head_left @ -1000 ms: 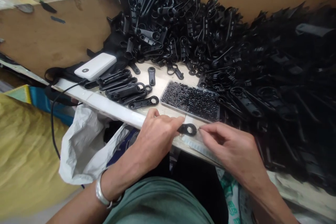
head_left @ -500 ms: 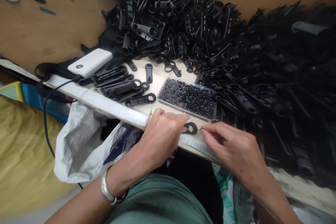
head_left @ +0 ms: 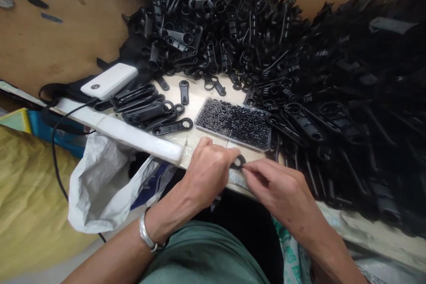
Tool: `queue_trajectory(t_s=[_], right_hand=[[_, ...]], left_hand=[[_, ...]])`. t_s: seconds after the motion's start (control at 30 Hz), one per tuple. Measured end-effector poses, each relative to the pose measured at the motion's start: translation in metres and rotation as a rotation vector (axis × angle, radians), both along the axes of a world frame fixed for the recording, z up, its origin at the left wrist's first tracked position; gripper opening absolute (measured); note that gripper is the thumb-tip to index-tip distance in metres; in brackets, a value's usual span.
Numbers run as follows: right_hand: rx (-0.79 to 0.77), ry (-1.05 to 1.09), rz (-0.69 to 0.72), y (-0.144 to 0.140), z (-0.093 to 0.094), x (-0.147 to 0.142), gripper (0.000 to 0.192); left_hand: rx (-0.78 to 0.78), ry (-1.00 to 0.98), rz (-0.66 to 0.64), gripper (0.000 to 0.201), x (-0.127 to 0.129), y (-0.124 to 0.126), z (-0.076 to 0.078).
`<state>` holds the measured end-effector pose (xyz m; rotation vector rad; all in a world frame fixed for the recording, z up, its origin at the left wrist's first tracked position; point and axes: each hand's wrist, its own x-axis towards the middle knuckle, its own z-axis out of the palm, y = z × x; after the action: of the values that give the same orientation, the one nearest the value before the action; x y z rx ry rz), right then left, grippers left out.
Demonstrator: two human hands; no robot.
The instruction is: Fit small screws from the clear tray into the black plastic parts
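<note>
1. At 6 o'clock on the table edge (head_left: 146,144), I see my left hand (head_left: 208,173) pinching one black ring-ended part (head_left: 238,162); my right hand (head_left: 278,186), fingertips pinched together, has closed in and now touches it.
2. One tray of screws (head_left: 234,123) at 12 (just beyond), one power bank (head_left: 109,80) at 10.

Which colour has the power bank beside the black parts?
White, seen clearly in the head view: the power bank lies left of the pile.

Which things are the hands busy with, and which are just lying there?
Busy with:
- left hand gripping the black ring-ended part
- right hand pinching at its ring
- tray of tiny black screws
- heap of black parts

Just lying there:
- white power bank
- its black cable
- white bag
</note>
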<state>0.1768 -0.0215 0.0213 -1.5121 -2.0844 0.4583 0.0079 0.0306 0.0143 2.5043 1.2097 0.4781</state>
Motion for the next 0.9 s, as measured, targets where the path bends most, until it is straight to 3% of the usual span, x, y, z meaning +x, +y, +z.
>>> queue_trajectory(t_s=[0.2,0.63,0.9], right_hand=[[0.001,0.014,0.013,0.002,-0.004,-0.003,0.012],[-0.033,0.015,-0.023,0.006,-0.003,-0.003,0.011],[-0.085,0.019,-0.034,0.01,0.002,-0.007,0.015]], left_hand=[[-0.002,-0.038,-0.019,0.021,0.0,-0.001,-0.003],[0.179,-0.18,0.003,0.024,0.002,-0.004,-0.014],[0.195,-0.171,0.009,0.027,0.002,-0.004,-0.013]])
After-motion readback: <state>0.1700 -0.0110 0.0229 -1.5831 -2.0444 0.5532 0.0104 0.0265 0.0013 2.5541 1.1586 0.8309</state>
